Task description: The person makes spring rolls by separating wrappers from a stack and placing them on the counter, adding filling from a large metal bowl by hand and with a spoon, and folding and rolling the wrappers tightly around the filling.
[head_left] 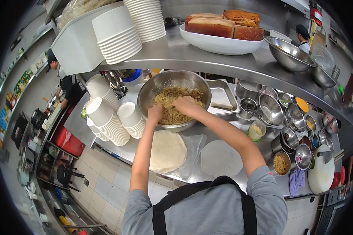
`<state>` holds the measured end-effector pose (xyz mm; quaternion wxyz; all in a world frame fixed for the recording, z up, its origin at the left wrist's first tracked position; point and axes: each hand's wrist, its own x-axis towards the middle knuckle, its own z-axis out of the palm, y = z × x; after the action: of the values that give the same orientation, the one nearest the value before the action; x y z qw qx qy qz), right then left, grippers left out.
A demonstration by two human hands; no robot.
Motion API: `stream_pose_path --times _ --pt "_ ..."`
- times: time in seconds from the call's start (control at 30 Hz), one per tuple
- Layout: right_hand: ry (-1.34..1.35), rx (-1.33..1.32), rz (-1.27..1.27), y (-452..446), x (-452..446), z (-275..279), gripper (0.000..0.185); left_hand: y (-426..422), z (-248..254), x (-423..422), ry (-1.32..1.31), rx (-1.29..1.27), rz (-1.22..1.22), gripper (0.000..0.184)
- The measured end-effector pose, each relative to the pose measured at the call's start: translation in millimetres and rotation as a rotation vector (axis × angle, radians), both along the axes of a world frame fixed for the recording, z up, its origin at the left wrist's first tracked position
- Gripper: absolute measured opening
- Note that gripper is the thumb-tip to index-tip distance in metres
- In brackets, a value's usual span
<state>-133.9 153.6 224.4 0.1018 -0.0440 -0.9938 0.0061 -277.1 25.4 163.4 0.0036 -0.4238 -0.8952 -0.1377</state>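
Observation:
A big steel mixing bowl [147, 92] holds a heap of thin yellow-brown noodle-like shreds [174, 94]. My left hand [157, 112] is curled into the shreds at the left side of the bowl. Across from it, my right hand [185, 105] presses into them with bent fingers. The fingertips of both hands are buried in the shreds. Just below the bowl lies a stack of round pale wrapper sheets [166, 152] on clear plastic. To the right of it rests a whitish round sheet [222, 158].
Stacked white paper cups [108, 121] stand left of the bowl. A metal tray [223, 96] and several steel bowls [270, 109] sit to the right. Overhead, a steel shelf [161, 55] carries a white dish [219, 45] of browned blocks. A co-worker [64, 80] stands at left.

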Motion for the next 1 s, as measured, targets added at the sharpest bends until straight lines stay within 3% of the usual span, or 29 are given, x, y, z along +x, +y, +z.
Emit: stream_pose_path --times 0.1,0.2,0.3,0.4,0.47,0.5,0.57,0.6,0.67,1.0 --pt "0.058 -0.096 -0.052 3 -5 -16 0.013 0 -13 -3 0.070 0.095 -0.007 0.038" --pt "0.062 -0.353 -0.003 32 -11 -42 0.014 4 -13 -4 0.093 0.054 0.008 0.037" --pt "0.003 -0.477 0.060 53 -20 -53 0.018 14 -11 -5 0.127 0.059 0.023 0.027" --pt "-0.101 -0.640 -0.036 60 -22 -54 0.024 23 -2 0 0.214 0.034 -0.028 0.023" --pt "-0.101 -0.540 0.060 56 -11 -31 0.015 20 13 10 0.176 0.094 -0.069 0.021" --pt "-0.090 -0.571 0.121 71 -25 -49 0.011 21 15 11 0.189 0.146 -0.057 0.021" --pt "-0.075 -0.837 0.078 78 -28 -49 0.012 28 28 6 0.182 -0.013 -0.033 0.029" --pt "-0.089 -0.728 0.111 83 -30 -41 0.014 33 33 5 0.227 0.011 -0.010 0.033" --pt "-0.150 -0.765 0.119 95 -35 -31 0.015 32 48 14 0.295 0.079 0.006 0.012" --pt "-0.176 -0.916 0.081 90 -24 -14 0.015 29 62 23 0.182 0.077 0.015 0.011"
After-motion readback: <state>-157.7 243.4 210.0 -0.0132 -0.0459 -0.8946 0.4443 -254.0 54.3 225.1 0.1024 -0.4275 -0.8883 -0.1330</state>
